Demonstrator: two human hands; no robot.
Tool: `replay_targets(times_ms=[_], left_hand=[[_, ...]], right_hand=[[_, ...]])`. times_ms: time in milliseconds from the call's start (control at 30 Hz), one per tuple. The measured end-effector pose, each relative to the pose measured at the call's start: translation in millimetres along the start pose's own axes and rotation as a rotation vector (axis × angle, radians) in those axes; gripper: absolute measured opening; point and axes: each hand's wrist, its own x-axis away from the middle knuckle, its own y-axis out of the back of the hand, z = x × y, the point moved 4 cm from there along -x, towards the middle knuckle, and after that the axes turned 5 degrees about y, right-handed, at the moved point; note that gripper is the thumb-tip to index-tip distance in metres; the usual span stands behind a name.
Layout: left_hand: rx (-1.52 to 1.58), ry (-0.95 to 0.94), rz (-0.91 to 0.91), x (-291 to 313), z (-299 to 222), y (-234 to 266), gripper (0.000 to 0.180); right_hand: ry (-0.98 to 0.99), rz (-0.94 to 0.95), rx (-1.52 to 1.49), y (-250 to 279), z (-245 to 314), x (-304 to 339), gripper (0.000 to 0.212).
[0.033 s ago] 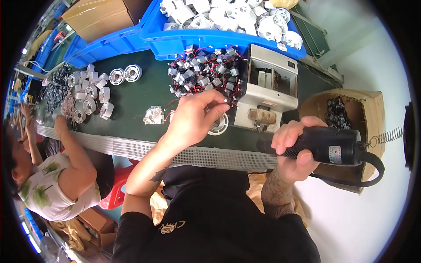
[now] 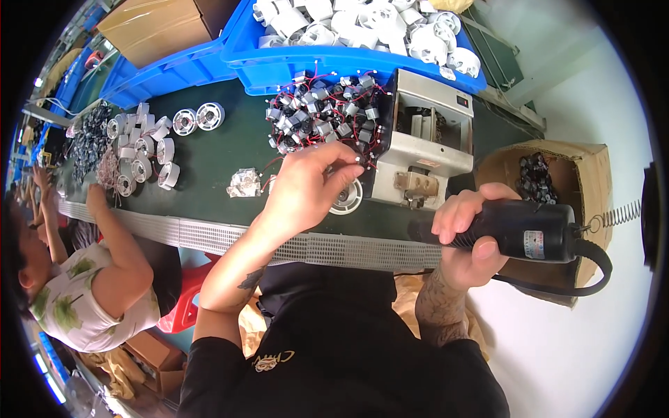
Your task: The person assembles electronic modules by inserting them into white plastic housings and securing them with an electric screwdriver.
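My right hand is wrapped around a black electric screwdriver, which lies sideways with its cord curling from the right end. Its left tip is dark and blurred. My left hand is closed in a pinch in front of the machine, with a tiny pale thing at the fingertips, too small to name. Partly hidden below those fingers is a white round housing. Just beyond the left hand lies a pile of small grey-and-black motors with red wires.
A metal machine stands right of the motors. Behind is a blue bin of white housings. Finished-looking round white parts and a crumpled silvery bundle lie left. A cardboard box stands right; a co-worker sits left.
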Motion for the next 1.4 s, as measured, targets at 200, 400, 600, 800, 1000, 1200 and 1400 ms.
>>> replay_targets(times_ms=[200,400,600,800,1000,1200,1400], left_hand=[[-0.090,0.038,0.125,-1,5,7,0.032],[-0.177,0.014,0.104,11,20,-2,0.030],[-0.195,0.126,0.049,19,20,2,0.028],[0.158,0.362,0.053,28,42,-11,0.027],[0.456,0.296,-0.002,28,52,-24,0.026],[0.452,0.248,-0.005,30,59,-29,0.027],[0.358,0.280,0.007,31,54,-22,0.027]], right_hand=[[0.040,-0.125,-0.145,6,4,-12,0.063],[0.151,-0.029,0.060,5,-2,-28,0.059],[0.086,-0.095,-0.107,5,-11,-26,0.051],[0.075,-0.107,-0.119,7,-16,-24,0.050],[0.007,0.111,0.018,1,-12,-22,0.057],[0.083,0.288,-0.196,-31,-10,-31,0.067],[-0.013,0.246,-0.138,-62,-22,-37,0.066]])
